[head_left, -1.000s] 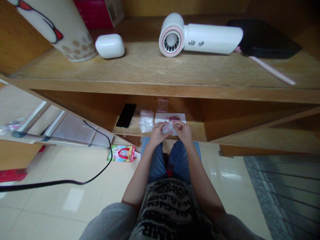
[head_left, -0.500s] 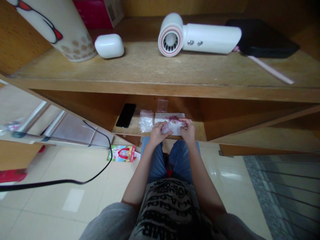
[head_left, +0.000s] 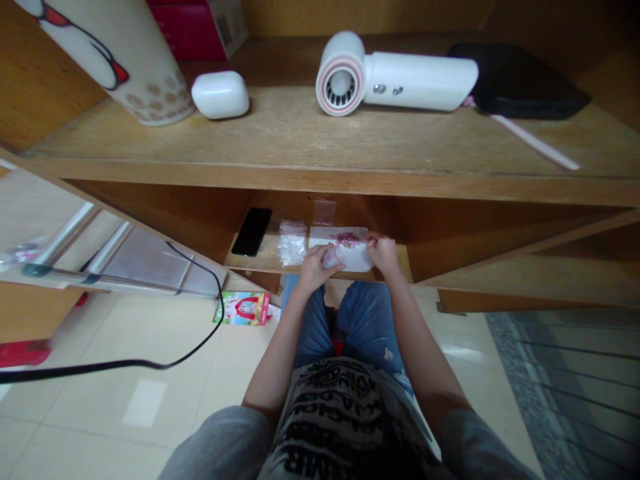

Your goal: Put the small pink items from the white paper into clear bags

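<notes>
plastic bag, long axis sideways; left hand pinching one end, right hand other

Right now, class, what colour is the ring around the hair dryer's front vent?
The ring is pink, shown best in the head view.

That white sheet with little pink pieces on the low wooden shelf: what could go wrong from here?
The small pink pieces lie loose on the white sheet, near the wooden shelf's front edge, so a nudge from the right hand might spill them. The crumpled clear plastic bag could also slip from the left hand.
</notes>
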`<state>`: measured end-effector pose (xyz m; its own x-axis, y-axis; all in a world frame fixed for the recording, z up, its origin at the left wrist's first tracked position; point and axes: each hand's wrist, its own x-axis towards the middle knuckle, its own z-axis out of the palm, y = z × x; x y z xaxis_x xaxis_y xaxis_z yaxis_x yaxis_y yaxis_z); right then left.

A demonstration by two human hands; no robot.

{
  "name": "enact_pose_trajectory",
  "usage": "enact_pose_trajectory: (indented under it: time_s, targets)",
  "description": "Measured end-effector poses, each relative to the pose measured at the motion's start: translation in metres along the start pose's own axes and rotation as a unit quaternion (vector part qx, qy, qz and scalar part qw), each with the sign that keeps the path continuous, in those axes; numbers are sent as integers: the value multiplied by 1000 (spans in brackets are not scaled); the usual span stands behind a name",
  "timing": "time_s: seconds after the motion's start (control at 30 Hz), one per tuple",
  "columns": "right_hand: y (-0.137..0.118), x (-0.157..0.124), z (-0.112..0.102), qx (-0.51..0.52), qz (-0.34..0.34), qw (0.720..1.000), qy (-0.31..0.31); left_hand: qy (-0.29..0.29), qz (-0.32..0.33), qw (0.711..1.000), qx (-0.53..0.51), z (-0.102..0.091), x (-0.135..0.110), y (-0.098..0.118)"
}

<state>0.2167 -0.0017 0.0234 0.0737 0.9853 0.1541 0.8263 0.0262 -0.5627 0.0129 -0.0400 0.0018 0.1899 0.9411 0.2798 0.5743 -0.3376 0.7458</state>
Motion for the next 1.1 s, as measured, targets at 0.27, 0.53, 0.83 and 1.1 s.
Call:
enact_pose_trajectory:
  time_s: [0.27, 0.53, 0.83, 1.1]
  targets:
    - [-14, 7, -2, -79, -42, 995, -46, 2, 1, 1000, -8, 0, 0, 0]
    - [-17, 8, 0, -106, -39, 992, -60, 5, -5, 1000, -9, 0, 1, 0]
    - [-16, 7, 3, -113, -41, 991, -63, 2, 1, 1000, -6, 0, 0, 0]
    - [-23, 5, 3, -131, -28, 989, -54, 5, -1, 1000, -8, 1, 0, -1]
